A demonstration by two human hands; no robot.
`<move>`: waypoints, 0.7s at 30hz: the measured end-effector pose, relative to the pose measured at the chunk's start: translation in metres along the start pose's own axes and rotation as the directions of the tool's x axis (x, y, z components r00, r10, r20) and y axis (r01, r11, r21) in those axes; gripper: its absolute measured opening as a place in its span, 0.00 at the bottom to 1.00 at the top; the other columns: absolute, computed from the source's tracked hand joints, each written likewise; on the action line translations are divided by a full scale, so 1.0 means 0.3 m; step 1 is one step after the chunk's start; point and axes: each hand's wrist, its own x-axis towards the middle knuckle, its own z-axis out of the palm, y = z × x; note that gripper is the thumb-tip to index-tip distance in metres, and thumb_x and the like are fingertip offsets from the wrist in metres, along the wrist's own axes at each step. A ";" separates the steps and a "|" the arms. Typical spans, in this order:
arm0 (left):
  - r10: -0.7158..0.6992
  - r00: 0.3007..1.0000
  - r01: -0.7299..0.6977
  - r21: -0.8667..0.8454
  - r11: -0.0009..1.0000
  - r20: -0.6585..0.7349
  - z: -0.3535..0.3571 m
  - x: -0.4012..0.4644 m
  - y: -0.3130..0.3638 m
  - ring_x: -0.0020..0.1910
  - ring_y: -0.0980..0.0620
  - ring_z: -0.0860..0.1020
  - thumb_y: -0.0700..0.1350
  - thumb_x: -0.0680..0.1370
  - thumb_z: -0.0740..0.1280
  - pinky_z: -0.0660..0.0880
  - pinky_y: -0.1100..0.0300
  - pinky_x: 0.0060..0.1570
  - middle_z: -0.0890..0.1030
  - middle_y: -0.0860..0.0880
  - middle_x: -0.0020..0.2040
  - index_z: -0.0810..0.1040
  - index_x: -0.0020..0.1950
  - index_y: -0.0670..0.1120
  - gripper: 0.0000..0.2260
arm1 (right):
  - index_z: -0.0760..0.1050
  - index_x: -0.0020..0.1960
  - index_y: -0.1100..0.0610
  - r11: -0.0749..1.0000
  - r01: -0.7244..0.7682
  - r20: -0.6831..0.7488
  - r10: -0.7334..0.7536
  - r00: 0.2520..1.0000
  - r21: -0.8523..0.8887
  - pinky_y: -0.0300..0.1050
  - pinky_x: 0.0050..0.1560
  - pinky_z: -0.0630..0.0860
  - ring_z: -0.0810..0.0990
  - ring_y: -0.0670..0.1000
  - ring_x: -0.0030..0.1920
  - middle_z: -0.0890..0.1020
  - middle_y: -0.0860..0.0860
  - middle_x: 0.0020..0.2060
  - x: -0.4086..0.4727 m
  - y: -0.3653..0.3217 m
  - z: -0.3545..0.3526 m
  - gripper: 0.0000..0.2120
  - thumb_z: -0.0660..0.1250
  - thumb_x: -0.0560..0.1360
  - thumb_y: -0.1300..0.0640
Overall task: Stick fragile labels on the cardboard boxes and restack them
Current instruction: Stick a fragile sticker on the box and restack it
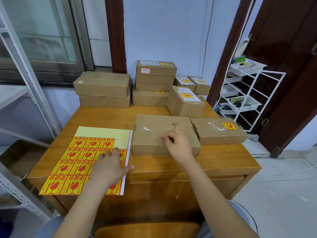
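One flat box — long axis toward the wall.

Single head cam: you looked forward and down across the surface from close range, wide-angle, your hands near frame bottom, back wall at top.

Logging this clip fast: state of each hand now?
Left hand: open, fingers flat on the label sheet.
Right hand: fingers curled, resting on the cardboard box; grip unclear.
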 end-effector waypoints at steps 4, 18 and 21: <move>-0.025 0.995 0.010 0.159 0.987 0.093 0.014 -0.017 0.007 0.76 0.39 0.51 0.61 0.72 0.67 0.60 0.43 0.69 0.52 0.42 0.77 0.48 0.77 0.48 0.41 | 0.81 0.50 0.57 1.000 0.025 -0.037 -0.025 0.999 -0.003 0.43 0.59 0.69 0.73 0.48 0.55 0.80 0.49 0.50 -0.014 0.006 0.013 0.11 0.61 0.77 0.63; -0.150 0.926 0.028 -0.332 0.943 -0.347 -0.125 -0.040 0.030 0.50 0.35 0.76 0.44 0.81 0.54 0.70 0.52 0.43 0.78 0.36 0.53 0.71 0.64 0.41 0.15 | 0.81 0.50 0.59 1.000 0.017 -0.027 -0.017 0.999 0.026 0.23 0.50 0.62 0.73 0.47 0.54 0.81 0.50 0.50 -0.011 0.002 -0.006 0.10 0.61 0.77 0.64; -0.099 0.896 -0.064 -0.346 0.936 -0.434 -0.144 -0.066 0.102 0.48 0.35 0.76 0.43 0.81 0.54 0.72 0.50 0.43 0.79 0.36 0.50 0.72 0.63 0.41 0.14 | 0.81 0.52 0.59 0.999 0.018 -0.026 -0.016 1.000 0.052 0.24 0.52 0.63 0.74 0.47 0.54 0.81 0.50 0.51 -0.011 0.004 -0.014 0.11 0.61 0.77 0.64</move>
